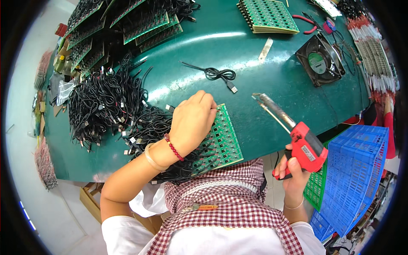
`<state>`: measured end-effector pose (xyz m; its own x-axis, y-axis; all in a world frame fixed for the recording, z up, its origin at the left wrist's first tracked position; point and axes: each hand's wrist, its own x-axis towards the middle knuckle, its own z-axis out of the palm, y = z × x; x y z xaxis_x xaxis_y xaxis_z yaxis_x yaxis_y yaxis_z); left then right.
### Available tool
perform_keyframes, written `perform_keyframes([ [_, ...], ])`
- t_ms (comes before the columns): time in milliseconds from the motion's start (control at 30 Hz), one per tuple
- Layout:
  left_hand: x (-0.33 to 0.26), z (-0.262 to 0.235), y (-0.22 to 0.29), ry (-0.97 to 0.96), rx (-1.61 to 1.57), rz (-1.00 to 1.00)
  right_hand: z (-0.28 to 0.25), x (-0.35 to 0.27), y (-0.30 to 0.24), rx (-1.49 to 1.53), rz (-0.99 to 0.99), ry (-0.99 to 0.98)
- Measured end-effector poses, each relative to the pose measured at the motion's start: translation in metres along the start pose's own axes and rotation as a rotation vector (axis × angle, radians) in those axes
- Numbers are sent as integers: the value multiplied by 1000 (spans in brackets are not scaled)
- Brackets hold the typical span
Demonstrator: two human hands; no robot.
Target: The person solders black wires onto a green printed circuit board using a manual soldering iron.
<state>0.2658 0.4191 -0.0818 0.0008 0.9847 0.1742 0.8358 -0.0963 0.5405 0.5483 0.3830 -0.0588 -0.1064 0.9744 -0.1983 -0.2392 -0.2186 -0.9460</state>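
Note:
My right hand is wrapped round the grip of a red and black soldering gun. Its metal barrel points up and left, with a thin wire guide alongside, and the tip is held apart from the board. A green circuit board panel lies at the table's front edge, black cables along its left part. Over the panel's upper left corner, my left hand is closed with fingers curled down; what they pinch is hidden. Left of that hand spreads a large heap of black USB cables.
One coiled USB cable lies mid-table. Board stacks stand at the back, one bare, others with cables. At the right are a fan, red-handled pliers and a blue crate. A metal strip lies farther back.

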Motion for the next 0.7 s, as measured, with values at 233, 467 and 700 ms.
perform_keyframes([
  [233,1,2,-2,-3,50,7,6,0,14,-141,113,-148],
  [467,3,8,-5,-32,41,-41,9,4,21,-202,150,-247],
  [700,4,8,-6,-32,-6,-77,13,3,20,-274,162,-253],
])
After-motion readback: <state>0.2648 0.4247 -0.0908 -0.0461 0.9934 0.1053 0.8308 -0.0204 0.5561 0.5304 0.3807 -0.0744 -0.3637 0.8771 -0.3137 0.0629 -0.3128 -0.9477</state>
